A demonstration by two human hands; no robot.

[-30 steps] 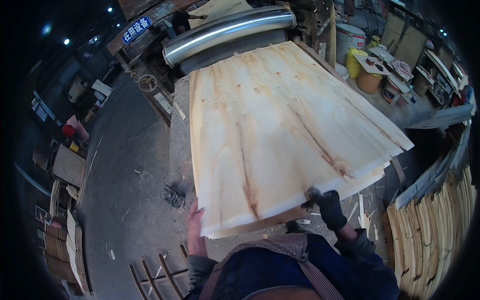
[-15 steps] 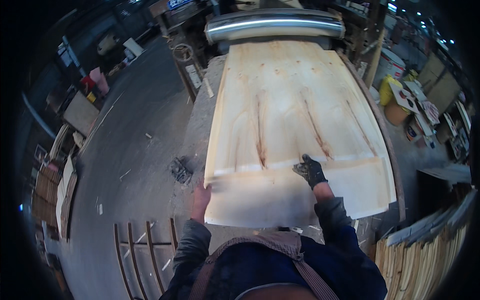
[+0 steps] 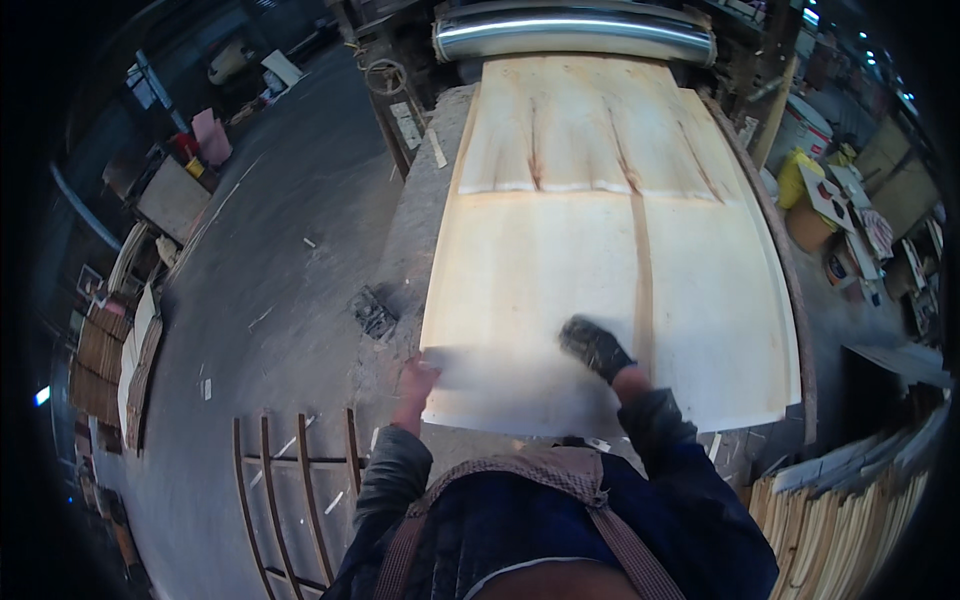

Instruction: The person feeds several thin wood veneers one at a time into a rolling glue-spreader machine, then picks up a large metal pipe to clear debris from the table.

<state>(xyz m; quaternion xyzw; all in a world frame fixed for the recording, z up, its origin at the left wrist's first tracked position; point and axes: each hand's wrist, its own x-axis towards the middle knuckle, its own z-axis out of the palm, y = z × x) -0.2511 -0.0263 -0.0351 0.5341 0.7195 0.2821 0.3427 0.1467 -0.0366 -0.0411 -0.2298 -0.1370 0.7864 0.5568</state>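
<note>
Pale wood veneer sheets (image 3: pixel 540 260) lie on the bench in front of me. An upper sheet (image 3: pixel 575 120), with dark streaks, runs under a shiny metal roller (image 3: pixel 575 38) at the far end. My bare left hand (image 3: pixel 415 385) is at the near left edge, fingers closed by a blurred thin shape that I cannot make out. My right hand (image 3: pixel 595 348), in a dark glove, lies palm down over the near part of the lower sheet, left of a brown stripe (image 3: pixel 641 270). Its fingers look stretched out, though smeared by motion.
A dark crumpled bundle (image 3: pixel 374 312) sits left of the sheets. A slatted rack (image 3: pixel 305 480) stands at lower left. Stacked veneer (image 3: pixel 840 520) fills the lower right. Along the right side runs a curved rail (image 3: pixel 790 300), with a yellow bag (image 3: pixel 797 178) and buckets beyond.
The streaked upper sheet has moved away toward the roller, baring more of the lower sheet and its brown stripe. My right hand has shifted slightly left; the view has tilted a little.
</note>
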